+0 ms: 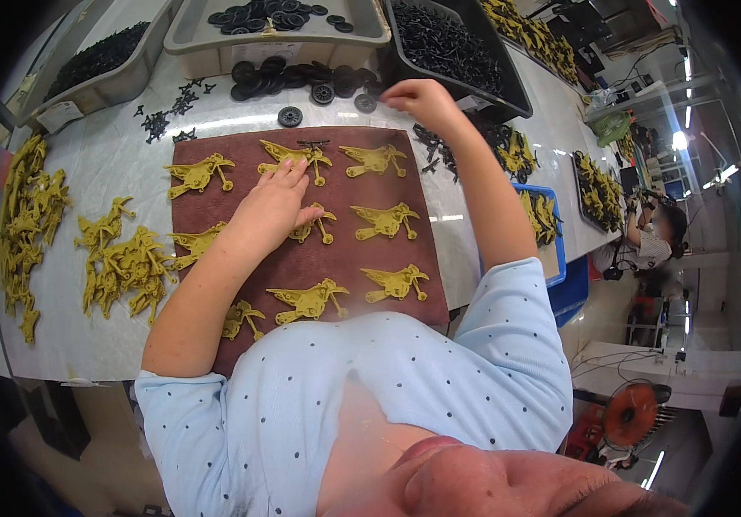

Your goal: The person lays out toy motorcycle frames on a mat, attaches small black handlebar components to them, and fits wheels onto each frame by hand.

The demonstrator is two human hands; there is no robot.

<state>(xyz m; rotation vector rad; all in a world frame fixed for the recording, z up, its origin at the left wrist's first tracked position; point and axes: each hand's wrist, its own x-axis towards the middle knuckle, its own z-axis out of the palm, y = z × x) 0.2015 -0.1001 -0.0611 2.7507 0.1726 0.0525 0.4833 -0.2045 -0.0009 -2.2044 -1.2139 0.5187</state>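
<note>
While flat on yellow part [314, 226], left hand [276, 202].

left hand [280, 202] flat, palm down, right hand [418, 99] reaching forward

Bright, even overhead light glares off the pale table [112, 155] (strip lamps flare at right), with fisheye-bent, black-vignetted edges.
</note>
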